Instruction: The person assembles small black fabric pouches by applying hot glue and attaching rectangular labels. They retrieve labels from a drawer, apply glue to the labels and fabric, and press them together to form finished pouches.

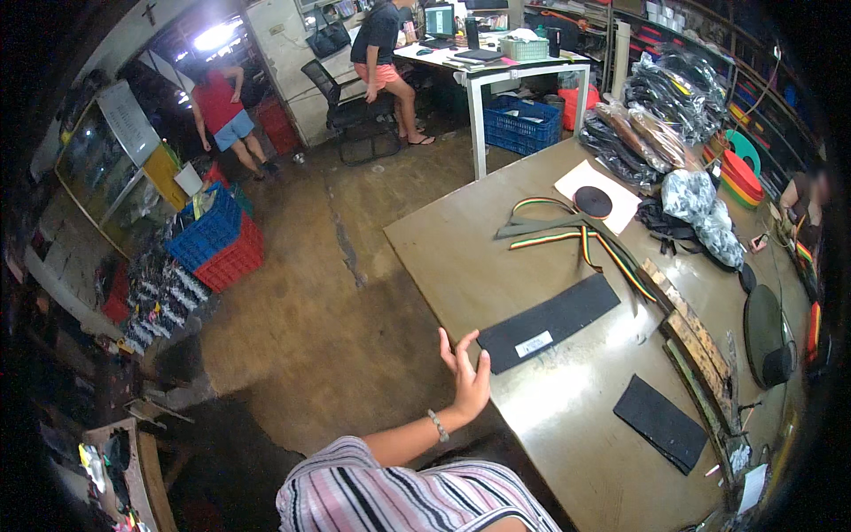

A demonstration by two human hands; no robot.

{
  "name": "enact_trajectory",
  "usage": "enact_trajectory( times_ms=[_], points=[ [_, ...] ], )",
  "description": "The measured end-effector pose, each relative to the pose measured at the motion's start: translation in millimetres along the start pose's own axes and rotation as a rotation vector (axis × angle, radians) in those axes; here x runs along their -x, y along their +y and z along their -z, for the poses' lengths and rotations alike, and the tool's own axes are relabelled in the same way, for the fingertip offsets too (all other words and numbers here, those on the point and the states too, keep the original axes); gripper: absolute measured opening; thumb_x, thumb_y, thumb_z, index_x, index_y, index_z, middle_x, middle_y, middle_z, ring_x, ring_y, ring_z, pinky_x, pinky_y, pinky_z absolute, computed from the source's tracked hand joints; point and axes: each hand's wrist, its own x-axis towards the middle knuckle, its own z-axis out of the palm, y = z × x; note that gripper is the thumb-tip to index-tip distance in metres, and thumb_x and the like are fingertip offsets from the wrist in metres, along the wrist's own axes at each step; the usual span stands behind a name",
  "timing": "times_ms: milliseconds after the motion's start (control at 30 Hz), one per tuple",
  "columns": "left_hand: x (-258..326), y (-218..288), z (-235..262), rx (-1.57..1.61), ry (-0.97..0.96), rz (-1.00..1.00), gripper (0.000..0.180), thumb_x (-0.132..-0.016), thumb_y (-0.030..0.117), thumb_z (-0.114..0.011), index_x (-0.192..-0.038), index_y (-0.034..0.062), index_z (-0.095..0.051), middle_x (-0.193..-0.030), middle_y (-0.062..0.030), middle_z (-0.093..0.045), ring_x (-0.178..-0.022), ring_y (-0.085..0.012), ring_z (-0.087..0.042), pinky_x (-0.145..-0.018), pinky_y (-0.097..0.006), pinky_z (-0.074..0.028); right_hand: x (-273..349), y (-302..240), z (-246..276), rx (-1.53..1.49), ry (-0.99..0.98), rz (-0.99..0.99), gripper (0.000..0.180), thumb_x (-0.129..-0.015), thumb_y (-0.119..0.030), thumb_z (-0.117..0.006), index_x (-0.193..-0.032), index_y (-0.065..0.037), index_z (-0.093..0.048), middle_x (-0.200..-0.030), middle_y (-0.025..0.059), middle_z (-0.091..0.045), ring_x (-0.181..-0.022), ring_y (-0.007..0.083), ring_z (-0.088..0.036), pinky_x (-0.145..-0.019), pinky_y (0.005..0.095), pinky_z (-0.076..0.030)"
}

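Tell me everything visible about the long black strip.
The long black strip is a flat, matte rectangle, perhaps fabric, with a small white label on its nearer half. It lies slantwise on the table, one end at the table's edge. The left hand is at that end; whether they touch is unclear.

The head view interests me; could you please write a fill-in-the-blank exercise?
The person's ____ hand, with a beaded bracelet at its wrist, is beside a long, flat, black rectangular piece.
That piece bears a small rectangular ____ label.
On the left, a blue plastic crate sits on a ____ plastic crate.

left; white; red
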Motion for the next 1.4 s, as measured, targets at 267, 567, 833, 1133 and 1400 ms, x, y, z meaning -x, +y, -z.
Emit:
enact_trajectory(
  times_ms=[267, 567, 833, 1133, 1400],
  points=[
    [-3, -20, 11, 0.082, -0.112, -0.06, 0.042, -0.096, 0.016, -0.057, -0.132, 0.0008, -0.043, -0.155, -0.035, 0.011, -0.147, -0.0428, 0.008, -0.118, -0.052, -0.006, -52, 22, 95, -0.511, 0.28, 0.183, 0.037, -0.099, -0.023, -0.056, -0.128, 0.001, -0.055, -0.132, 0.0186, -0.057, -0.122, 0.0324, -0.054, -0.104, 0.0467, -0.045],
    [-11, -53, 12, 0.148, -0.249, -0.107, 0.086, -0.104, 0.027, -0.048, -0.148, -0.006, 0.018, -0.149, -0.0183, -0.018, -0.139, -0.0304, -0.019, -0.12, -0.048, -0.015, 2, 117, 104, -0.77, 0.117, 0.529, 0.033, -0.102, -0.023, -0.044, -0.124, -0.003, -0.058, -0.13, 0.0131, -0.06, -0.119, 0.0283, -0.054, -0.109, 0.0446, -0.04],
    [-4, 22, 32, 0.225, -0.137, -0.427, 0.043, -0.1, 0.014, -0.054, -0.136, -0.0015, -0.037, -0.133, -0.0171, -0.041, -0.122, -0.0297, -0.043, -0.109, -0.045, -0.034, 90, 157, 95, -0.834, 0.503, 0.388, 0.026, -0.102, -0.028, -0.045, -0.115, -0.009, -0.057, -0.107, 0.0101, -0.065, -0.103, 0.0264, -0.062, -0.098, 0.044, -0.049],
    [140, 240, 36, 1.421, -2.527, -0.099, 0.028, -0.084, 0.008, -0.068, -0.111, 0.0001, -0.062, -0.1, -0.0165, -0.063, -0.082, -0.0325, -0.061, -0.075, -0.04, -0.05, 147, 193, 116, -0.619, 0.596, 0.489, 0.03, -0.103, -0.021, -0.047, -0.127, -0.005, -0.053, -0.122, 0.0107, -0.06, -0.11, 0.0226, -0.06, -0.101, 0.0419, -0.046],
    [200, 277, 78, 1.597, -2.466, -0.02, 0.016, -0.092, 0.017, -0.058, -0.104, 0.0078, -0.056, -0.088, -0.0085, -0.067, -0.07, -0.0236, -0.06, -0.065, -0.032, -0.05, 184, 86, 72, 0.762, 0.846, 0.969, 0.023, -0.092, -0.011, -0.063, -0.112, 0.0, -0.065, -0.113, 0.0167, -0.064, -0.099, 0.0316, -0.064, -0.094, 0.0395, -0.047]
  ],
)
